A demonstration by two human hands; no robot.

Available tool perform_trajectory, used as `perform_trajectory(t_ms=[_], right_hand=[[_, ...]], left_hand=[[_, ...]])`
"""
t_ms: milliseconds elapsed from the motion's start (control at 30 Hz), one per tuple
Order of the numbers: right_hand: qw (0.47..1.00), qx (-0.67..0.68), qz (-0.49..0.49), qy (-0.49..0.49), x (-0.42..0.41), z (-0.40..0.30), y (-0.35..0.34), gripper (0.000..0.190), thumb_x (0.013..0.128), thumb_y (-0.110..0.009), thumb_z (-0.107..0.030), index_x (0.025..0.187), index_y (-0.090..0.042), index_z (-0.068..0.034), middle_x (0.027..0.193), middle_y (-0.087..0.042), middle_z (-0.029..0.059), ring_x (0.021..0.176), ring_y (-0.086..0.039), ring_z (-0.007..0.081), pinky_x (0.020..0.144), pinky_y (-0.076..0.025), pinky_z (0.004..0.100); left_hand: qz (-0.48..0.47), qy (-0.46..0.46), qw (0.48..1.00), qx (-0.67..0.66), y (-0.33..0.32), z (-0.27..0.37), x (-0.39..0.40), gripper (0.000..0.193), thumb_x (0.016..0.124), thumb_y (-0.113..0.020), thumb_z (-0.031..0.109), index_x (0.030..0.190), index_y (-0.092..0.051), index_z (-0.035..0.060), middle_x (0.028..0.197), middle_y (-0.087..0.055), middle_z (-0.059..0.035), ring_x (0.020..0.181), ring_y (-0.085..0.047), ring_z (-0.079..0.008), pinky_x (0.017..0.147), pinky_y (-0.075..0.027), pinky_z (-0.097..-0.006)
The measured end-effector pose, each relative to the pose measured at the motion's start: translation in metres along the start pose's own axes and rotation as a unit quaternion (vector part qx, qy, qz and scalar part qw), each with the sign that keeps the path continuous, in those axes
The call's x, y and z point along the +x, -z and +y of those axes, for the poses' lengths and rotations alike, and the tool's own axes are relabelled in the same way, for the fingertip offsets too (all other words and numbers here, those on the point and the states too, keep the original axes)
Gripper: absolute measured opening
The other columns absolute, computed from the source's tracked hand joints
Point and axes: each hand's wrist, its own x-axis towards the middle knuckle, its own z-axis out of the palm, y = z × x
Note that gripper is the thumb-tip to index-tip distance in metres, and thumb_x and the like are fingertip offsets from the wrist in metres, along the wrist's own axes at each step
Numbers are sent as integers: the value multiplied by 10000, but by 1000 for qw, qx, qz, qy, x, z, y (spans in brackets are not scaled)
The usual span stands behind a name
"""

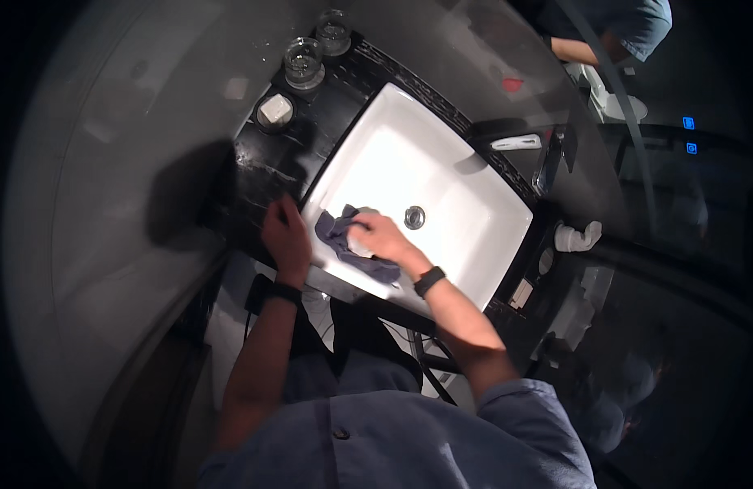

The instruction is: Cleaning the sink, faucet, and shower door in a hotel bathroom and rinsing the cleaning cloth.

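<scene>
A white rectangular washbasin with a round metal drain is in front of me. My right hand, wearing a dark wristband, grips a crumpled purple-grey cloth against the basin's near-left side. Something white shows between the fingers and the cloth; its kind is unclear. Just outside the basin's left rim, over the black counter, hovers my left hand. Its fingers are loosely curled, with a gap beside the thumb, and nothing shows in it. Motion blurs both hands slightly.
Two glass tumblers and a dark dish with a white block stand on the black marbled counter. A chrome faucet rises behind the basin. Rolled white cloth and a small box lie right. A mirror borders the counter.
</scene>
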Motion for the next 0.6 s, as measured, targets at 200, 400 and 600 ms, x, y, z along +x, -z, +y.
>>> perform_trajectory(t_ms=[200, 400, 600], right_hand=[[950, -122, 286, 21, 62, 3, 92, 412, 935, -546, -308, 1238, -546, -29, 1036, -614, 253, 960, -591, 399, 866, -459, 474], [999, 1, 9, 37, -4, -21, -24, 510, 944, -571, -366, 1350, -491, -67, 1086, -660, 242, 1022, -624, 391, 948, -466, 433], [969, -234, -59, 50, -62, -2, 16, 587, 919, -534, -532, 1296, -587, -86, 1192, -633, 157, 1174, -506, 335, 999, -389, 463]], left_hand=[[-3, 6, 998, -64, -11, 4, -4, 310, 995, -562, 278, 877, -635, 0, 768, -655, -74, 722, -592, -138, 696, -469, -305], [20, 3, 999, -42, -9, -3, -2, 311, 993, -552, 275, 854, -618, 5, 757, -637, -135, 690, -610, -251, 660, -471, -367], [2, -6, 999, -50, -3, 5, -4, 322, 999, -534, 272, 896, -622, -20, 746, -652, -115, 661, -597, -190, 659, -480, -350]])
